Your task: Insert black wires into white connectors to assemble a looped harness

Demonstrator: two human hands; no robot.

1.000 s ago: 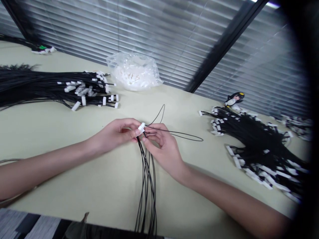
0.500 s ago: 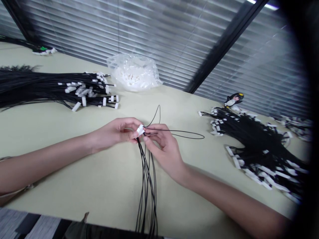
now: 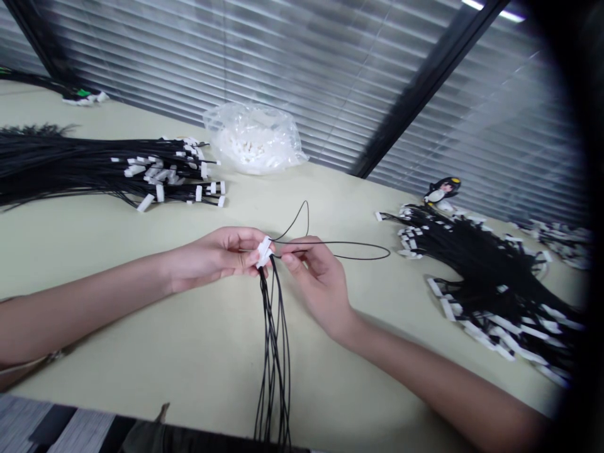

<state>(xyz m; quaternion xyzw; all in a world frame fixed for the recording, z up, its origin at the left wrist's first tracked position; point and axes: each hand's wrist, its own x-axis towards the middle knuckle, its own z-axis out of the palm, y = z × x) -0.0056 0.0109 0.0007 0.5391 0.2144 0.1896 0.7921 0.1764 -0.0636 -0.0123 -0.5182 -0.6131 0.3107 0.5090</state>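
My left hand (image 3: 214, 255) pinches a small white connector (image 3: 264, 251) between thumb and fingers over the middle of the pale table (image 3: 141, 327). My right hand (image 3: 314, 277) sits just right of it, fingers closed on a thin black wire (image 3: 340, 243) whose end meets the connector. That wire loops out to the right and another end curls upward. Several black wires (image 3: 274, 352) hang from the connector down toward the table's near edge.
A bundle of black wires with white connectors (image 3: 155, 173) lies at the left. A clear plastic bag of white parts (image 3: 252, 138) sits at the back. Another heap of finished wires (image 3: 491, 283) lies at the right, with a small penguin figure (image 3: 443, 187) behind it. Window blinds run along the back.
My right hand's fingers have shifted slightly up and to the right along the wire by the connector. The hanging wires have drawn closer together. My left hand has hardly moved.
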